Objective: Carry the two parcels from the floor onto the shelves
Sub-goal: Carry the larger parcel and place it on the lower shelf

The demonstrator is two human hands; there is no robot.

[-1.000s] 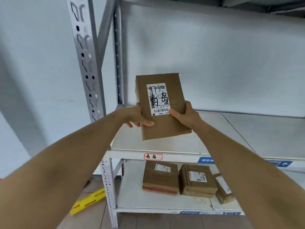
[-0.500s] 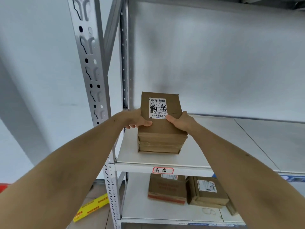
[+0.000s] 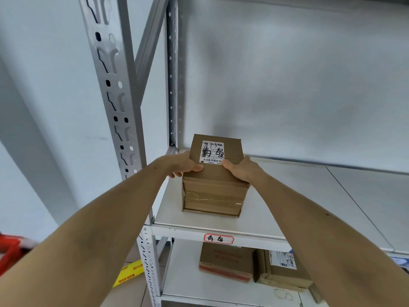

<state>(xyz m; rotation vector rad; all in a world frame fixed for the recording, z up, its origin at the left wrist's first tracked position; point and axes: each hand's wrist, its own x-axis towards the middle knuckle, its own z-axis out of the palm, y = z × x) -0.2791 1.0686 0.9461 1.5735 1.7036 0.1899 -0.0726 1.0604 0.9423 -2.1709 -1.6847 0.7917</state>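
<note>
The parcel sits flat on the shelf, long axis running away, left hand and right hand clasping its opposite sides equally.

A pale grey wall stood behind a grey metal rack, its perforated upright rising at the left front corner. Below lay a brown floor, crossed by yellow tape.
</note>
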